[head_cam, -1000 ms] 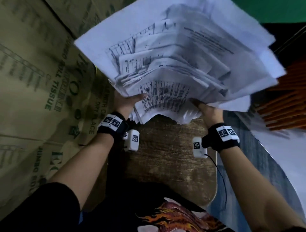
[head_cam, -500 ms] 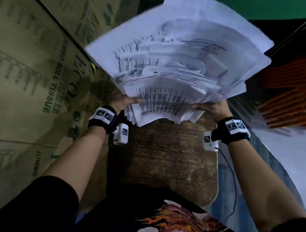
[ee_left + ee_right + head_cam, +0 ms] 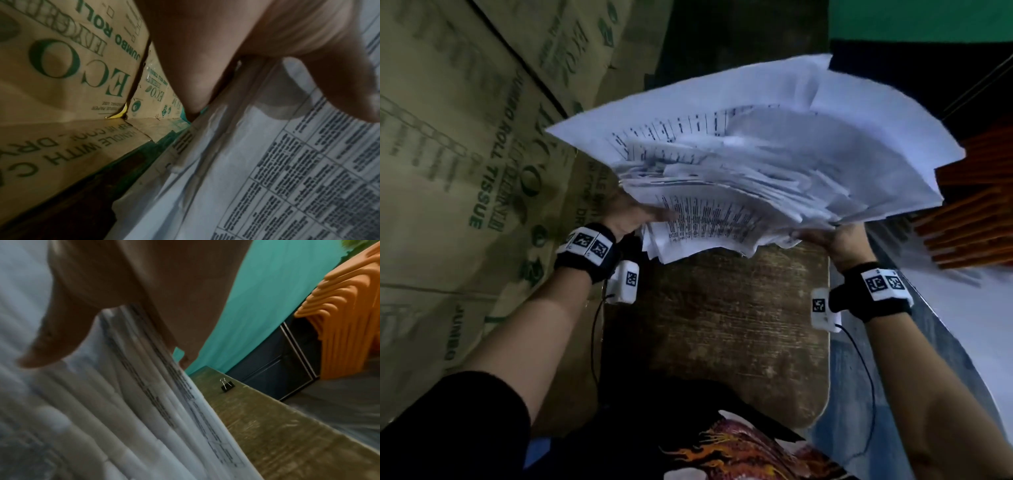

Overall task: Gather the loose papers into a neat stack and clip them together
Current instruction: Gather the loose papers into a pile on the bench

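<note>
A thick, uneven bundle of white printed papers (image 3: 750,178) is held above the worn wooden table (image 3: 722,325), its sheets fanned out and tilted away from me. My left hand (image 3: 635,214) grips its near left edge, thumb lying on the printed top sheet (image 3: 287,170). My right hand (image 3: 832,240) grips the near right edge, thumb on top and fingers beneath the papers (image 3: 144,386). A black binder clip (image 3: 227,386) lies on the table beyond the bundle, seen only in the right wrist view.
Cardboard tissue cartons (image 3: 465,154) are stacked along the left side of the table. A stack of orange plastic chairs (image 3: 976,212) stands at the right, before a green wall (image 3: 277,296). A dark cabinet (image 3: 277,369) sits beyond the table's far end.
Both hands have lowered the bundle toward the table and tipped it flatter, away from me. The hands have spread wider apart along its near edge, and the sheets have fanned further.
</note>
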